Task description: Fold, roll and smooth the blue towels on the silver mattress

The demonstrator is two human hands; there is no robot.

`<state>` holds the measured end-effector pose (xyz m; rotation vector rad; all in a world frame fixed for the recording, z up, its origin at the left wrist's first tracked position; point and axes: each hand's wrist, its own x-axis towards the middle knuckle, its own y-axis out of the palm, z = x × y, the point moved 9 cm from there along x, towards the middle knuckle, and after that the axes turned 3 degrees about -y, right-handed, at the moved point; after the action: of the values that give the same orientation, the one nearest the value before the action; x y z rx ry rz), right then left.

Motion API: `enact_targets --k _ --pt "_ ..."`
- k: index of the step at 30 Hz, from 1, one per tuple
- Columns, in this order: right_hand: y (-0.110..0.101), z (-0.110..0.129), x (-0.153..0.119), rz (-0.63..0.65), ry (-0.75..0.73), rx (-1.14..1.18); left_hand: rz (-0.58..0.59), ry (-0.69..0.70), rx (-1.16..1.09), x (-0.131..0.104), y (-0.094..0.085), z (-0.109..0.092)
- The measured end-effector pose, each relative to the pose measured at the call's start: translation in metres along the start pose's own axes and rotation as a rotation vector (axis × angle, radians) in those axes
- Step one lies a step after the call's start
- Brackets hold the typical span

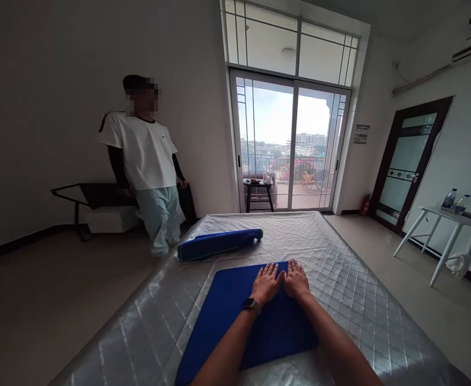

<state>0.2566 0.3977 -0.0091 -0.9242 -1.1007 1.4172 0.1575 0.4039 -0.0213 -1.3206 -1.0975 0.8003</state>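
A flat blue mat (219,311), perhaps folded cloth, lies on a silver quilted mattress (351,284). My left hand (266,283) rests palm down on its far part, fingers stretched out, with a dark watch (251,304) at the wrist. Beside it, my right hand (296,279) lies flat at the mat's far right edge, and the two thumbs meet or nearly meet. Neither hand grips anything. Farther off on the mattress is a rolled or folded blue cloth (219,244), apart from both hands.
A person (147,145) in a white shirt stands left of the mattress, by a black folding frame (94,194). A dark stool (258,186) stands before the sliding glass door (265,123). At right, a white table (456,214) holds bottles (449,198).
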Motion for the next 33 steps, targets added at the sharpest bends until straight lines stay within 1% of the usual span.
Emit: enact_targets --k 1,2,3,6,7,9,11,12,14,19,25,30,33 --pt "0.000 0.000 0.000 -0.002 0.008 -0.001 0.000 -0.021 0.002 -0.004 0.001 0.012" --pt "0.000 0.000 0.000 -0.005 0.015 -0.001 0.002 -0.060 0.006 -0.010 0.002 0.029" --pt "-0.001 0.000 0.000 -0.008 0.021 -0.002 0.003 -0.116 0.011 -0.018 0.002 0.051" --pt "-0.004 0.002 -0.003 -0.011 0.028 -0.003 -0.017 -0.315 0.033 -0.046 -0.001 0.125" --pt "-0.005 0.003 -0.004 -0.010 0.030 -0.004 -0.030 -0.352 0.040 -0.055 -0.004 0.146" --pt "-0.007 0.004 -0.006 -0.005 0.033 -0.010 -0.050 -0.403 0.040 -0.071 -0.008 0.179" --pt "-0.010 0.005 -0.008 0.003 0.035 -0.023 -0.054 -0.458 0.019 -0.082 -0.011 0.199" --pt "-0.011 0.006 -0.008 0.007 0.037 -0.032 -0.054 -0.488 0.002 -0.086 -0.012 0.204" --pt "-0.013 0.007 -0.008 0.016 0.036 -0.058 -0.056 -0.526 -0.026 -0.091 -0.014 0.207" --pt "-0.014 0.014 -0.002 0.019 -0.032 -0.121 -0.070 -0.518 -0.026 -0.091 -0.019 0.198" --pt "-0.004 0.007 0.003 0.032 -0.005 -0.062 -0.017 -0.521 -0.007 -0.092 -0.016 0.198" --pt "-0.004 0.006 0.002 0.024 -0.004 -0.020 0.023 -0.517 0.020 -0.092 -0.013 0.201" --pt "-0.005 0.006 0.001 0.012 -0.005 0.006 0.061 -0.525 0.046 -0.089 -0.017 0.208"
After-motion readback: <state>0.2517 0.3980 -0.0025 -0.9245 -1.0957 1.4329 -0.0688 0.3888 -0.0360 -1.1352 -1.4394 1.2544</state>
